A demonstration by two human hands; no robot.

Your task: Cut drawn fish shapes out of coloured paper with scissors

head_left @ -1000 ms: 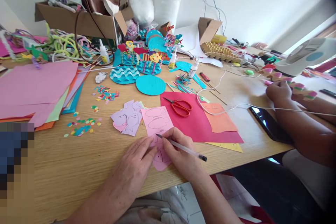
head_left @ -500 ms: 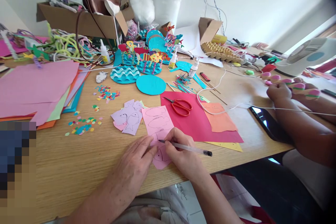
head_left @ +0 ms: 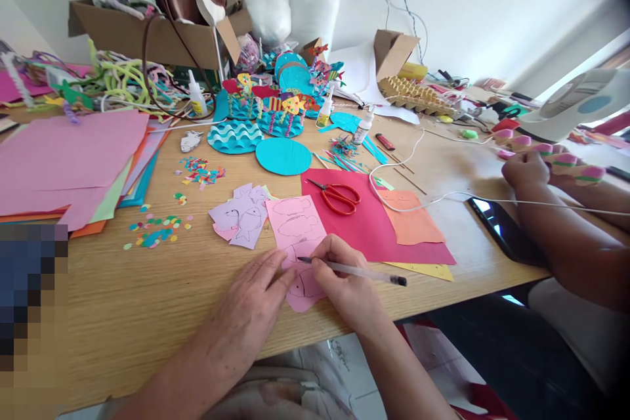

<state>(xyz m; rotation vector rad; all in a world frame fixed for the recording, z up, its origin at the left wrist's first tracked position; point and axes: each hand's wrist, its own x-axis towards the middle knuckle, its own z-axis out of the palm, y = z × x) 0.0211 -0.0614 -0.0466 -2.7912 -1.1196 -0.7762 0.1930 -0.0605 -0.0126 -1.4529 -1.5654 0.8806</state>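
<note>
A pink paper strip point(head_left: 290, 226) with fish outlines drawn on it lies before me at the table's front. My left hand point(head_left: 258, 289) rests flat on its left edge, fingers stretched out. Between the fingers of my right hand point(head_left: 344, 279) is a clear-barrelled pen point(head_left: 367, 271) with a black end, its tip touching the strip near a fish outline. Purple paper pieces point(head_left: 241, 216) with fish drawings lie left of the strip. Red-handled scissors point(head_left: 339, 198) lie on a crimson sheet point(head_left: 339, 236) to the right, near an orange paper piece point(head_left: 413, 220).
Paper confetti point(head_left: 160, 231) and stacked coloured sheets point(head_left: 69, 157) lie left. Behind are a blue oval point(head_left: 283, 156), glue bottles point(head_left: 363, 125) and fish decorations point(head_left: 285, 108). A white cable point(head_left: 445, 197) crosses near a phone point(head_left: 504, 236). Another person's hand point(head_left: 524, 174) holds painted egg-carton pieces at right.
My right hand and the pen have shifted slightly right, with the pen tip still on the pink strip. My left hand stays flat on the paper.
</note>
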